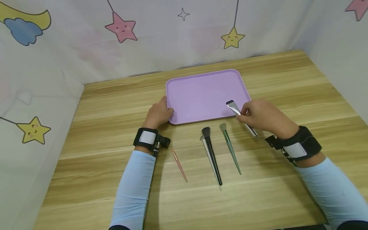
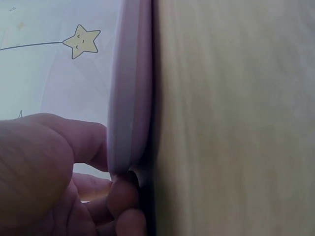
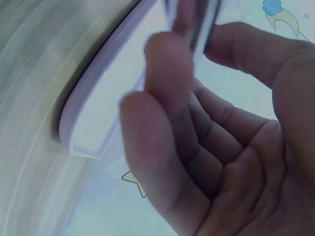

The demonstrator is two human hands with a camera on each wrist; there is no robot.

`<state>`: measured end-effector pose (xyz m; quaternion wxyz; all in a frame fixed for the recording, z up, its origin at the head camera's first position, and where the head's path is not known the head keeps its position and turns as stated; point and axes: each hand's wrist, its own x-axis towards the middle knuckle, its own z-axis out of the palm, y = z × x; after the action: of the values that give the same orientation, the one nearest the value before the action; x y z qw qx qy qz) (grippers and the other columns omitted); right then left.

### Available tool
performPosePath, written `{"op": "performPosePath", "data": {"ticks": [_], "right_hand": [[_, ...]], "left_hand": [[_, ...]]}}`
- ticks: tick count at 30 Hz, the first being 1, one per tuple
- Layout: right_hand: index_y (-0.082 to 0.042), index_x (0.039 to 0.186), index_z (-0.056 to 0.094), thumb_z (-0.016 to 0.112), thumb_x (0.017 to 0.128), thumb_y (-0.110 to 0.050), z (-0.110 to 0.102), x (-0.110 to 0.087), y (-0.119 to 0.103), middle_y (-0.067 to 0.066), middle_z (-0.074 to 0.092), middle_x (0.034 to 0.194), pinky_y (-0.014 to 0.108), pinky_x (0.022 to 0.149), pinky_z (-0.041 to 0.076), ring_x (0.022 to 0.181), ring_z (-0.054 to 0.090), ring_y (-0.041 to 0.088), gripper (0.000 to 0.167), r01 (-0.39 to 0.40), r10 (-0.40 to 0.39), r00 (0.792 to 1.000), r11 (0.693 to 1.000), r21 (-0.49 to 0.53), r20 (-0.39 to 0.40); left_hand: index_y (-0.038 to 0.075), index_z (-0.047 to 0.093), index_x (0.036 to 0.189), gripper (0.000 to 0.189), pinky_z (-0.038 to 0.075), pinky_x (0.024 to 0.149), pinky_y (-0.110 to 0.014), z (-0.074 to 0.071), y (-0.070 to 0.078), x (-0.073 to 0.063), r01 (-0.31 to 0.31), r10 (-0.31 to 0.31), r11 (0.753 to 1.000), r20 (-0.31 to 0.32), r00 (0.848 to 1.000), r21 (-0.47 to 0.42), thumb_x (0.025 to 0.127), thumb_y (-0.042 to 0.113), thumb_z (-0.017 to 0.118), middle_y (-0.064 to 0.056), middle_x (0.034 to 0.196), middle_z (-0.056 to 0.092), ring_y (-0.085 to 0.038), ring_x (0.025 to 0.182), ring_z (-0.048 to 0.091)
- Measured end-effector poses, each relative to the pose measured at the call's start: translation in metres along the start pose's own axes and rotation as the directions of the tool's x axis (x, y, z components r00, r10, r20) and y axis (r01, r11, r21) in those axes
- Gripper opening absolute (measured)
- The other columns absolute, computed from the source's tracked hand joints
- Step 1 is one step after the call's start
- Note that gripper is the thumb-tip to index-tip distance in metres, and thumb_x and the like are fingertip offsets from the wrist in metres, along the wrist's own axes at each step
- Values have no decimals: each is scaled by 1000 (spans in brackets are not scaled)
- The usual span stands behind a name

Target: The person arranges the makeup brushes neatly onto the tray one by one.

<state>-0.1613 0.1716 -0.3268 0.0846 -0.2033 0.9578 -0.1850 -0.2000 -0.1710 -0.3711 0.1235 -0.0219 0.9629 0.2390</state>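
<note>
My left hand (image 1: 158,113) grips the lilac tray (image 1: 201,95) at its near left corner. In the left wrist view the thumb is at the rim and the fingertips (image 2: 129,196) curl at the tray's edge. My right hand (image 1: 260,115) pinches a silver makeup brush (image 1: 234,108) by its middle, over the tray's near right corner. Its flat dark-tipped head points up and left across the tray, and its shiny handle end sticks out below the hand. The right wrist view shows the brush blurred between thumb and fingers (image 3: 170,69).
On the wooden table (image 1: 109,179), a black brush (image 1: 212,153) lies over a white-handled brush (image 1: 207,150). A green brush (image 1: 230,147) lies to their right, a thin pink brush (image 1: 180,166) to their left. A star-printed curtain (image 1: 161,38) stands behind the table.
</note>
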Motion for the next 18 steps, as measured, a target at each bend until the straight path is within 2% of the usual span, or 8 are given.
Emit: {"op": "performPosePath", "data": {"ticks": [5,9,18], "right_hand": [[-1,85,71,67,87,-28,-1,4,2,6,61,67,28,48,37,55,49,16,27,-8,8,999,1000,13,-40],[-1,87,71,66,88,-30,-3,7,4,4,63,64,29,47,38,52,51,14,29,-13,14,998,1000,24,-59],[-2,90,71,63,90,-33,-7,16,10,2,65,59,30,49,39,52,57,13,32,-50,54,997,996,73,-50]], "left_hand": [[2,15,154,71,41,103,-45,0,1,0,-6,6,1000,-2,1000,11,92,25,43,-21,149,40,-30,119,51],[3,15,154,71,41,103,-45,1,2,-1,-7,7,1000,-8,1000,9,92,25,42,-22,148,41,-31,120,52],[6,16,154,70,43,100,-45,0,3,-4,9,-10,1000,-8,1000,-21,92,25,43,-20,148,42,-30,113,53]]}}
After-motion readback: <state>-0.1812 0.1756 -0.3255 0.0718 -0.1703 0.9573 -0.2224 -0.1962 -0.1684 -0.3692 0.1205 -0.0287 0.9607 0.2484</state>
